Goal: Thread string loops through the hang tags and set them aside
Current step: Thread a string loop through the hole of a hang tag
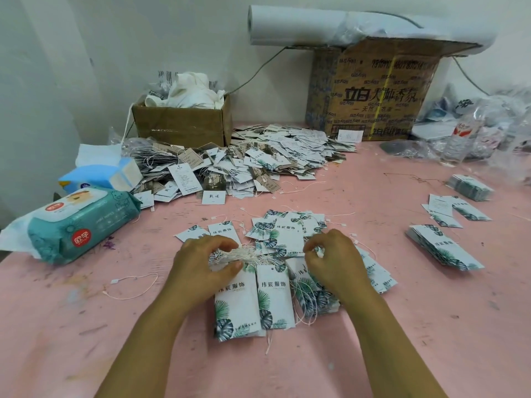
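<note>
White hang tags [273,294] printed with green leaves lie in overlapping stacks on the pink table [86,326] in front of me. My left hand [201,262] grips a bundle of white string loops [247,255] over the top of the tags. To the right of the bundle, my right hand [333,259] pinches a small white string end at its fingertips. More leaf tags [287,228] are scattered just beyond both hands.
A big heap of strung tags [244,165] fills the table's back. Wet wipes pack [77,225] and tissue pack [100,173] lie left. Cardboard boxes [184,124] [373,87] stand at the wall. Tag stacks [445,248] [471,186] and plastic bags [474,130] lie right. A loose string loop [135,285] lies left.
</note>
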Action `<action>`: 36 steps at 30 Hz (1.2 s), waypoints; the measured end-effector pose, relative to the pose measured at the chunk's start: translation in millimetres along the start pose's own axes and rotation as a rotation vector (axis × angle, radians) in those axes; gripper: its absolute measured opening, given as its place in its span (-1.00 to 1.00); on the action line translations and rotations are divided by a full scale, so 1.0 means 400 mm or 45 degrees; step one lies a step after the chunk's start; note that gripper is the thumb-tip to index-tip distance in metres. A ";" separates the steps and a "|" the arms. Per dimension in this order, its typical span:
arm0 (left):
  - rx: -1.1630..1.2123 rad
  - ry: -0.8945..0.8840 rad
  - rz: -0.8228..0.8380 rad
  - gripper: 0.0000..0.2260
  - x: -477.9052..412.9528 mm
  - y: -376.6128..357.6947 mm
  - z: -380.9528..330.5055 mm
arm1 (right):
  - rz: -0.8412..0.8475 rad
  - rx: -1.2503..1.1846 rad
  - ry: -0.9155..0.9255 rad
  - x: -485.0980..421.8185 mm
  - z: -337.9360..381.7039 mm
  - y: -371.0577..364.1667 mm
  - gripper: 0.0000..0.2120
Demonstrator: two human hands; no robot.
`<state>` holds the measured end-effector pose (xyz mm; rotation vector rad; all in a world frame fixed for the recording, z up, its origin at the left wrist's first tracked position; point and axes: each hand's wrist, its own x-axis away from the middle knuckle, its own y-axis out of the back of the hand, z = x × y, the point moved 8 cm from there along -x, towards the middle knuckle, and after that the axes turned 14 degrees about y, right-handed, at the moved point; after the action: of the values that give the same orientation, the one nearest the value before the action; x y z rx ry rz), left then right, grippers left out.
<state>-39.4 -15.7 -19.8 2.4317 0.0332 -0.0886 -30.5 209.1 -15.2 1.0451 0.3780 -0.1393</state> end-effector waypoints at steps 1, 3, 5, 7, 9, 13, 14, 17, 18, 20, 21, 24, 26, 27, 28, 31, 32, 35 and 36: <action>-0.018 0.034 0.032 -0.72 -0.003 0.002 0.012 | 0.027 0.040 -0.052 0.002 -0.008 -0.002 -0.80; -0.006 0.092 0.078 -0.67 -0.008 0.008 0.032 | 0.100 0.123 -0.127 0.007 -0.021 -0.007 -0.69; 0.008 0.121 0.094 -0.66 -0.012 0.015 0.045 | 0.171 0.210 -0.178 0.012 -0.033 -0.010 -0.56; 0.036 0.149 0.139 -0.68 -0.014 0.010 0.055 | 0.242 0.273 -0.220 0.019 -0.044 -0.016 -0.46; 0.063 0.171 0.187 -0.72 -0.014 -0.002 0.063 | 0.319 0.292 -0.265 0.025 -0.057 -0.025 -0.40; 0.066 0.183 0.168 -0.78 -0.019 -0.005 0.070 | 0.330 0.209 -0.348 0.032 -0.074 -0.027 -0.48; 0.068 0.180 0.156 -0.79 -0.020 -0.004 0.070 | 0.325 0.197 -0.359 0.034 -0.075 -0.026 -0.53; 0.082 0.169 0.127 -0.78 -0.021 -0.002 0.068 | 0.346 0.191 -0.375 0.038 -0.078 -0.028 -0.55; 0.078 0.164 0.110 -0.77 -0.021 0.000 0.066 | 0.332 0.179 -0.375 0.038 -0.078 -0.027 -0.53; 0.065 0.142 0.070 -0.75 -0.020 0.004 0.060 | 0.274 0.132 -0.375 0.037 -0.077 -0.020 -0.47; 0.070 0.132 0.054 -0.74 -0.019 0.006 0.056 | 0.234 0.103 -0.368 0.036 -0.075 -0.015 -0.47; 0.107 0.132 0.037 -0.75 -0.015 0.008 0.050 | 0.050 -0.016 -0.329 0.029 -0.068 0.007 -0.64; 0.165 0.162 0.034 -0.75 -0.015 0.009 0.049 | -0.082 -0.094 -0.320 0.024 -0.068 0.022 -0.78; 0.238 0.193 0.039 -0.76 -0.016 0.011 0.052 | -0.133 -0.111 -0.315 0.021 -0.069 0.029 -0.85; 0.341 0.227 0.053 -0.77 -0.016 0.012 0.055 | -0.181 -0.119 -0.304 0.019 -0.069 0.036 -0.90; 0.631 0.300 0.070 -0.79 -0.017 0.018 0.062 | -0.329 -0.249 -0.210 0.012 -0.056 0.054 -0.86; 0.702 0.312 0.067 -0.79 -0.017 0.020 0.062 | -0.376 -0.355 -0.178 0.010 -0.047 0.057 -0.83; 0.843 0.332 0.046 -0.79 -0.014 0.018 0.057 | -0.434 -0.710 -0.127 0.008 -0.014 0.048 -0.74; 0.880 0.344 0.040 -0.79 -0.014 0.015 0.057 | -0.412 -0.804 -0.116 0.007 0.000 0.036 -0.73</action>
<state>-45.8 -35.3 -32.7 3.1154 0.0994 0.2906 -23.8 216.7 -4.3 0.3490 0.4670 -0.3312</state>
